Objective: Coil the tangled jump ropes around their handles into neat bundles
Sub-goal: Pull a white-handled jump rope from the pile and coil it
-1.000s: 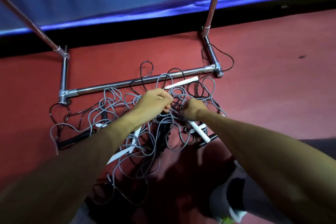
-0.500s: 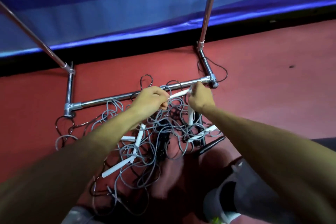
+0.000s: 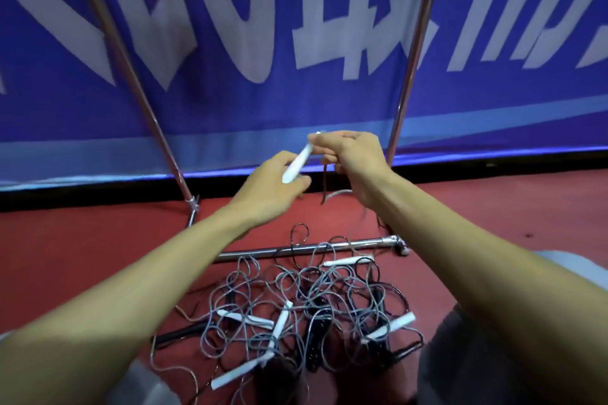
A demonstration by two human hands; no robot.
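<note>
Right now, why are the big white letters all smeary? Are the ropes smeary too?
Head view: the banner letters are smeared, probably motion blur; the raised handle is soft too; the ropes on the floor look sharper, with shadow over their near edge.

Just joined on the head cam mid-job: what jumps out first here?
The left hand and right hand hold one white handle up at centre, a cord dangling beneath. Below, the tangled jump ropes sprawl on the red floor. A blue banner with big white lettering fills the background.
</note>
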